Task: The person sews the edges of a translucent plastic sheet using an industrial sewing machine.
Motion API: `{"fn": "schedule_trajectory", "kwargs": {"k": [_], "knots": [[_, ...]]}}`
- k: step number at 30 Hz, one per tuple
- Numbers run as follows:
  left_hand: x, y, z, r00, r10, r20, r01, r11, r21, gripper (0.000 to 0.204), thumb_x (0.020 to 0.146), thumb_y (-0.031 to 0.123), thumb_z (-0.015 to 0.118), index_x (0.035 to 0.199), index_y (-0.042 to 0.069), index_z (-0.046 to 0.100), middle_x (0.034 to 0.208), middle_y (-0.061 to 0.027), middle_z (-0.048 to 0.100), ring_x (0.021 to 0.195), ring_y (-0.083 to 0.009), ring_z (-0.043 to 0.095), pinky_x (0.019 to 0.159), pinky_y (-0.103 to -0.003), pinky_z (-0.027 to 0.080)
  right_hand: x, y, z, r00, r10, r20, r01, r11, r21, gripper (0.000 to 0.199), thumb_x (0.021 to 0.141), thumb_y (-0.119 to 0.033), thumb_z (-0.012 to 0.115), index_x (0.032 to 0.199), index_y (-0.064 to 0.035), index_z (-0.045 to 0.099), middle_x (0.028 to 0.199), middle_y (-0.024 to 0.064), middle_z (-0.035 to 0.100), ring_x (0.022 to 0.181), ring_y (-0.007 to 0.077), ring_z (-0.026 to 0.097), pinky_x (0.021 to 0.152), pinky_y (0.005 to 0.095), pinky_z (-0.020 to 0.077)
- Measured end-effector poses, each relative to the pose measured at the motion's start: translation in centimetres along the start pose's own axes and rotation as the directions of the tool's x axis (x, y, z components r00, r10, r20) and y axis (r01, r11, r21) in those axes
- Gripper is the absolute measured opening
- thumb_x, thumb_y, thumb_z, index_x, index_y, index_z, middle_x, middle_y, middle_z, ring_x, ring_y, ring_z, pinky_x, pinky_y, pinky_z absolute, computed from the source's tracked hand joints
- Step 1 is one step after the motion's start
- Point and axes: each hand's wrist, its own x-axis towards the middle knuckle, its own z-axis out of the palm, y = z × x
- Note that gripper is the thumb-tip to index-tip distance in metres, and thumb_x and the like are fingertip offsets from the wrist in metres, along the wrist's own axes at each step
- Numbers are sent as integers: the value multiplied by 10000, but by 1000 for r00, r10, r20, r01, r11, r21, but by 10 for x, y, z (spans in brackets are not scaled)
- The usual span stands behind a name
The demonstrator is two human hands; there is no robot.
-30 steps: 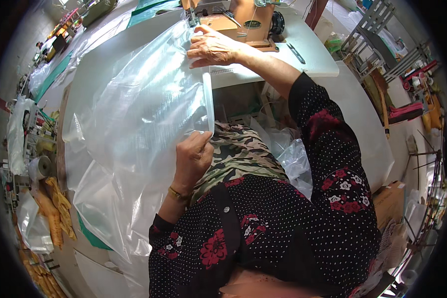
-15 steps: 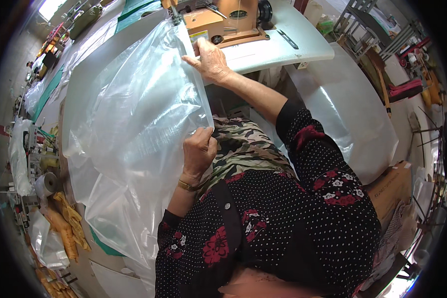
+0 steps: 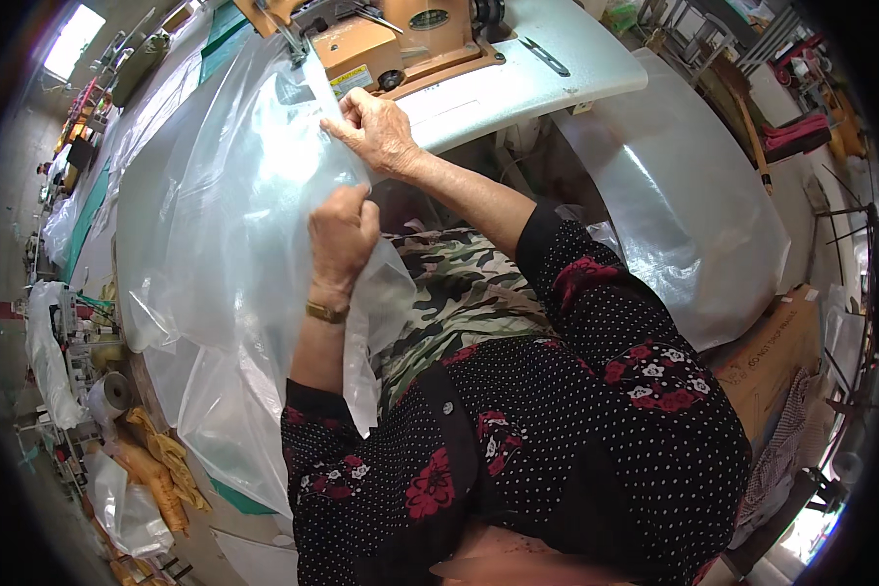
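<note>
A wide sheet of clear plastic film (image 3: 195,215) spreads over the left of the table and hangs down toward my lap. My left hand (image 3: 340,234), a watch on its wrist, is closed in a fist around the film's right edge. Farther up that edge, my right hand (image 3: 376,132) pinches the folded border between thumb and fingers, close to the sewing machine's base. The orange-brown sewing machine (image 3: 361,49) stands at the far side, and the film's upper corner runs under its needle area. Below my left fist, a loose flap of film drapes beside my camouflage-covered lap.
Thread snips (image 3: 545,57) lie on the pale machine table (image 3: 596,68). Another translucent sheet (image 3: 674,215) hangs at the right, above a cardboard box (image 3: 776,361). At left are a thread cone (image 3: 112,396) and yellow cloth (image 3: 166,449).
My left hand has moved up and left along the film's edge, nearer my right hand. A flap of film now hangs below it. The whole view has shifted slightly.
</note>
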Motion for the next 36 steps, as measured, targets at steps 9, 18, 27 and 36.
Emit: {"fn": "schedule_trajectory", "kwargs": {"k": [9, 18, 27, 36], "knots": [[71, -25, -16, 995, 32, -91, -20, 991, 131, 176, 796, 79, 569, 874, -27, 686, 802, -225, 655, 734, -395, 642, 679, -446, 517, -1, -4, 0, 997, -33, -66, 37, 998, 57, 396, 912, -388, 628, 1022, -11, 580, 686, 120, 669, 698, 310, 683, 652, 419, 521], [82, -21, -8, 952, -82, -296, 101, 994, 50, 269, 818, 148, 624, 1016, -27, 674, 853, -199, 670, 714, -330, 656, 669, -397, 517, -1, 2, 11, 992, -19, -123, 44, 979, 201, 330, 948, -362, 569, 988, -39, 624, 781, 141, 703, 772, 343, 689, 696, 423, 526], [-81, 28, -6, 918, -246, -311, 293, 950, 112, 610, 759, 50, 696, 1309, -14, 440, 1128, -185, 545, 1032, -327, 567, 892, -416, 467, -63, 1, -19, 991, -132, -1, 127, 957, 260, 466, 902, -349, 664, 1173, 17, 567, 1021, 168, 669, 931, 258, 655, 792, 373, 522], [-176, 36, -14, 761, -544, -353, 556, 828, -75, 453, 788, 72, 671, 1210, -6, 526, 1104, -185, 584, 947, -331, 595, 859, -414, 485, -199, 53, 20, 982, 183, 49, -186, 981, 58, 366, 889, -225, 651, 1137, 16, 531, 1033, 200, 596, 981, 335, 600, 875, 391, 466]]}}
